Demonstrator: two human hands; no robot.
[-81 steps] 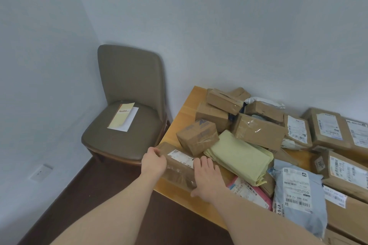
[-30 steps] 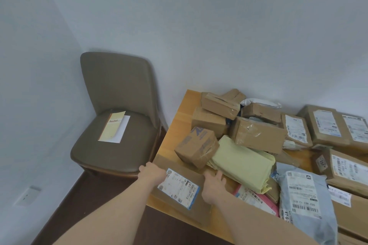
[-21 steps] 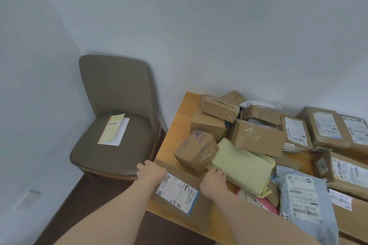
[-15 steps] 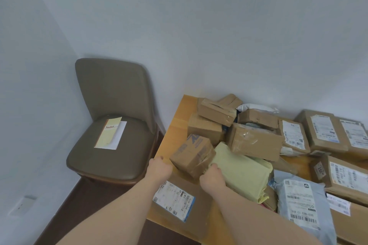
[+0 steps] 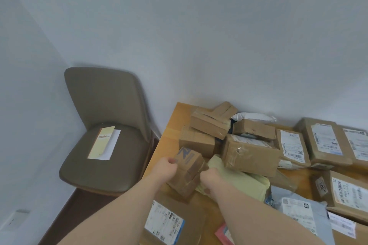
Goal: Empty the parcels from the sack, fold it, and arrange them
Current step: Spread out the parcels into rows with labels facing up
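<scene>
A small brown carton with blue lettering sits tilted near the table's left edge. My left hand grips its left side and my right hand grips its right side, fingers partly hidden behind it. Below my arms a flat brown parcel with a white label lies on the wooden table. A pale yellow mailer bag lies right of the carton. Several taped brown boxes are piled behind. No sack is in view.
A grey mailer and a pink one lie at the lower right, labelled boxes along the right. A brown chair with a notebook stands left of the table, against white walls.
Both hands let go of the flat labelled parcel, which now lies flat on the table, and moved up to take hold of the small blue-lettered carton from both sides.
</scene>
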